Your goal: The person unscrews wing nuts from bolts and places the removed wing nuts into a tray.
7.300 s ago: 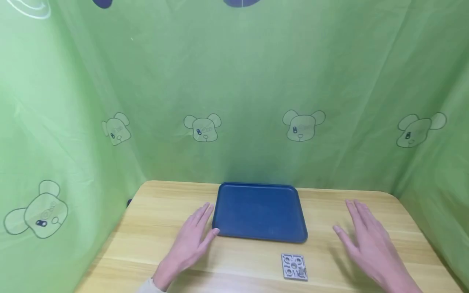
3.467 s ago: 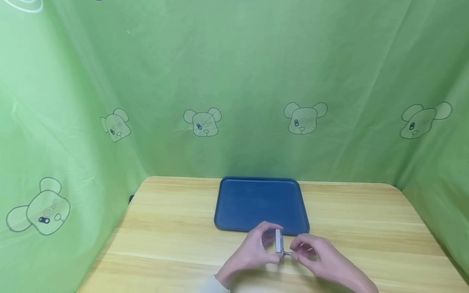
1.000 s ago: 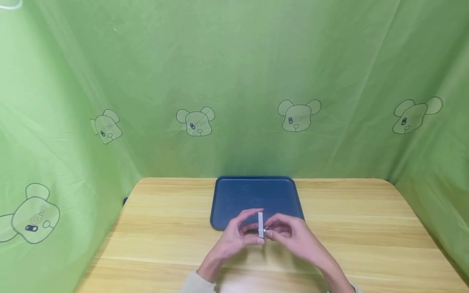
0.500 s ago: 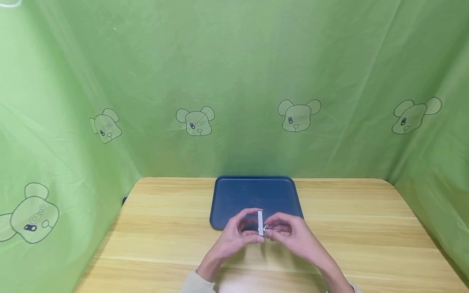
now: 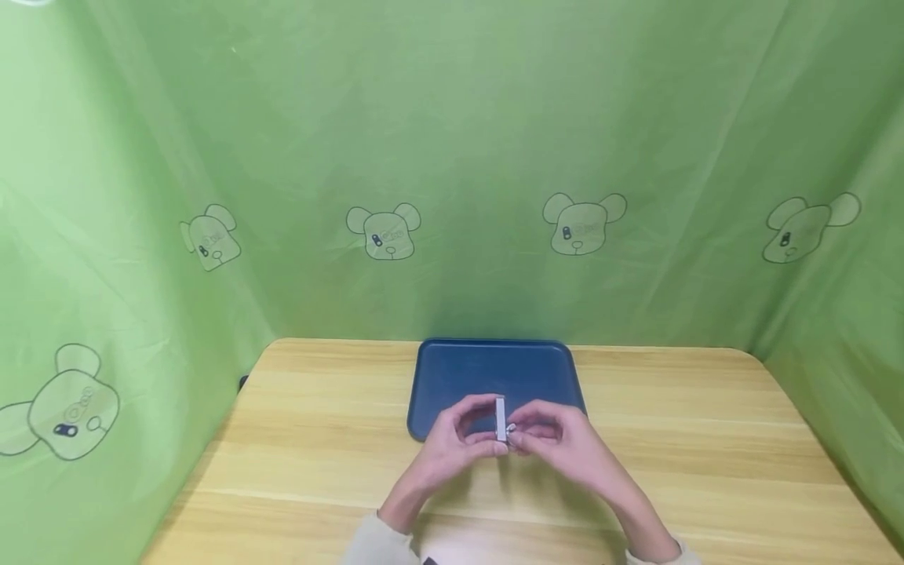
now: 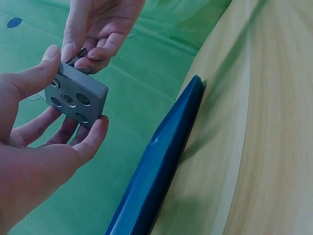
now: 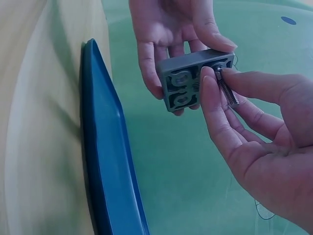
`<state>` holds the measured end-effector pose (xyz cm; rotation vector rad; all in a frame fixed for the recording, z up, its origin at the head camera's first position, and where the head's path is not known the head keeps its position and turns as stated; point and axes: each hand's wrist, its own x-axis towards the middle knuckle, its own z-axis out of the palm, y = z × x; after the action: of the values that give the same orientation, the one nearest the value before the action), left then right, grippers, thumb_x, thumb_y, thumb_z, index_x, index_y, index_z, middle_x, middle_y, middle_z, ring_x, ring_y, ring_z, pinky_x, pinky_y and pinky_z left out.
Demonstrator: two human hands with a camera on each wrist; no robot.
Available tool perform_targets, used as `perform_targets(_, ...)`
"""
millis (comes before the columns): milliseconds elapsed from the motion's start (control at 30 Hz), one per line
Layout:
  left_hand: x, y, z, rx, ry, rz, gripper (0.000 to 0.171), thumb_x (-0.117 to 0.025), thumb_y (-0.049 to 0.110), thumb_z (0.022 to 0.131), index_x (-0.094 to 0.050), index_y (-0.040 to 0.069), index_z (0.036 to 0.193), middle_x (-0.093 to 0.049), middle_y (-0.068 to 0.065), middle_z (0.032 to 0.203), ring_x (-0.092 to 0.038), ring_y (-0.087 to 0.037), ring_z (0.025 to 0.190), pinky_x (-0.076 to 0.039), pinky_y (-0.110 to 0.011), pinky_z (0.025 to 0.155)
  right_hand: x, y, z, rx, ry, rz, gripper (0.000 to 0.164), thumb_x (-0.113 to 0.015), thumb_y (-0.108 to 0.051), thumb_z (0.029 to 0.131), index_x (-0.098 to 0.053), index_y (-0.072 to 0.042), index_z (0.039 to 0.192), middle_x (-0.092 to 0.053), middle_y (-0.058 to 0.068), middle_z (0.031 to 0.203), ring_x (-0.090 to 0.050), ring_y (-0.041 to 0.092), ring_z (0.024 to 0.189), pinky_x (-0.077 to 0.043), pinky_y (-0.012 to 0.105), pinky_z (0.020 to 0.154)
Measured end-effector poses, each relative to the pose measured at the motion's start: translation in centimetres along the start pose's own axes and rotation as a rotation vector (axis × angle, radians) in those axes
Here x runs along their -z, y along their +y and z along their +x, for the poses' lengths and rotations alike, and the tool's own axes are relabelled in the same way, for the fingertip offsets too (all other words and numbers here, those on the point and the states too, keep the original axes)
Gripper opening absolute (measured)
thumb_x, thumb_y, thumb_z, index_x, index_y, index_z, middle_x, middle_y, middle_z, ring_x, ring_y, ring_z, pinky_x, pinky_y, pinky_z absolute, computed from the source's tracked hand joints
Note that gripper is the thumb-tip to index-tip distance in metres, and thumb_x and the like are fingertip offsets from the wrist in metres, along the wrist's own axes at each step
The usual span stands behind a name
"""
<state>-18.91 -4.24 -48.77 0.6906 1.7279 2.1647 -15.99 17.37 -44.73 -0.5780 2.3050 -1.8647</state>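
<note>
A small grey square block (image 5: 501, 420) is held on edge above the near side of the blue tray (image 5: 494, 377). My left hand (image 5: 448, 443) grips its edges between thumb and fingers. In the left wrist view, the block's face (image 6: 76, 108) shows several round holes. My right hand (image 5: 568, 439) is at the block's other face. There, in the right wrist view, its thumb and forefinger pinch a metal screw (image 7: 228, 92) with a threaded shaft. One end of the screw meets a corner of the block's grooved face; how deep it sits is hidden.
The tray lies toward the back of the light wooden table (image 5: 318, 439). Green curtains (image 5: 480, 157) printed with bear heads stand behind the table and at both sides.
Earlier the block lay on the table with both hands apart beside it. Both hands then took it up and moved left. Over the last second they have risen slightly, still working at the screw.
</note>
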Motion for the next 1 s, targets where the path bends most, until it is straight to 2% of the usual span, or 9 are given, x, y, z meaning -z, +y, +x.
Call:
perform_targets(333,0.12,-0.06,-0.11,-0.017,0.002,0.003,0.066,-0.078,-0.007,0.084,-0.051,-0.003,0.144,-0.054,-0.017,0.144,-0.047,-0.048,0.135,-0.055,-0.041,0.106,-0.18,-0.13,-0.08,-0.039,0.025,0.015,0.03,-0.077,-0.004,0.089,-0.067,0.008,0.115,-0.07,0.022,0.107,-0.075,0.023,0.091,-0.066,0.034,0.081)
perform_targets(567,0.21,0.17,-0.17,-0.01,0.01,0.033,0.064,-0.078,-0.008,0.083,-0.054,-0.002,0.142,-0.055,-0.017,0.142,-0.054,-0.038,0.132,-0.056,-0.042,0.106,-0.25,-0.23,-0.22,-0.074,0.037,-0.012,0.032,-0.08,-0.009,0.088,-0.069,0.004,0.115,-0.071,0.019,0.107,-0.075,0.023,0.09,-0.066,0.031,0.079)
perform_targets(767,0.26,0.34,-0.16,-0.032,-0.002,0.031,0.065,-0.078,-0.011,0.081,-0.054,-0.004,0.141,-0.053,-0.017,0.141,-0.049,-0.045,0.134,-0.055,-0.045,0.107,-0.34,-0.15,-0.3,-0.054,0.037,-0.006,0.031,-0.079,-0.007,0.088,-0.069,0.004,0.115,-0.071,0.02,0.107,-0.075,0.022,0.089,-0.067,0.033,0.078)
perform_targets(1000,0.26,0.58,-0.25,-0.049,0.004,0.022,0.067,-0.079,-0.014,0.079,-0.053,-0.005,0.14,-0.052,-0.017,0.142,-0.054,-0.033,0.13,-0.055,-0.046,0.107,-0.28,-0.16,-0.04,-0.033,0.018,-0.009,0.029,-0.079,-0.007,0.088,-0.069,0.004,0.113,-0.07,0.019,0.107,-0.075,0.023,0.089,-0.067,0.035,0.078)
